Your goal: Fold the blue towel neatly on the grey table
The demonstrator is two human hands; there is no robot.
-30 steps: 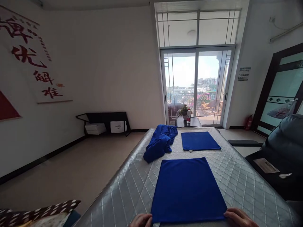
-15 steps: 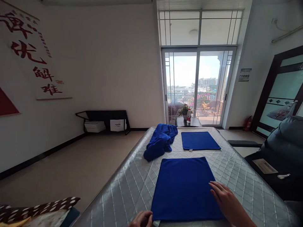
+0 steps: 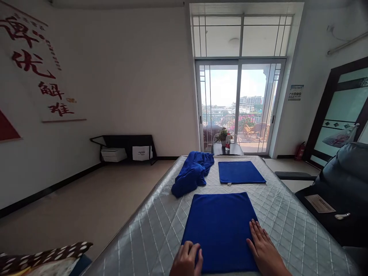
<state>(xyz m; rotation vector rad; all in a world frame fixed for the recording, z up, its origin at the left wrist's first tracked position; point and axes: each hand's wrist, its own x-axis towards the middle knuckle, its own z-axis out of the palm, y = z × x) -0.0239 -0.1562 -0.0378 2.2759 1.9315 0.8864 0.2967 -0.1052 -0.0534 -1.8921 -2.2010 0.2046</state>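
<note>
The right hand (image 3: 263, 245), open and gripping nothing, is best kept flat on the near blue cloth (image 3: 221, 230) atop the bed (image 3: 149, 226), while the left hand (image 3: 188, 258), loosely curled at the opposite edge, steadies lightly.

wall scroll (image 3: 53, 73): red 优解难, top character unclear | wall sign (image 3: 296, 92): illegible | white package (image 3: 140, 153): logo blurred

The cloths, the near one (image 3: 220, 226), the far one (image 3: 241, 171) and the bunched one (image 3: 193, 174), were all deep blue, folks, over a silvery-grey mattress (image 3: 149, 230) quilted in diamonds, with white spots on a brown pillow (image 3: 54, 255) and dark red characters on the pale scroll (image 3: 31, 65)!
</note>
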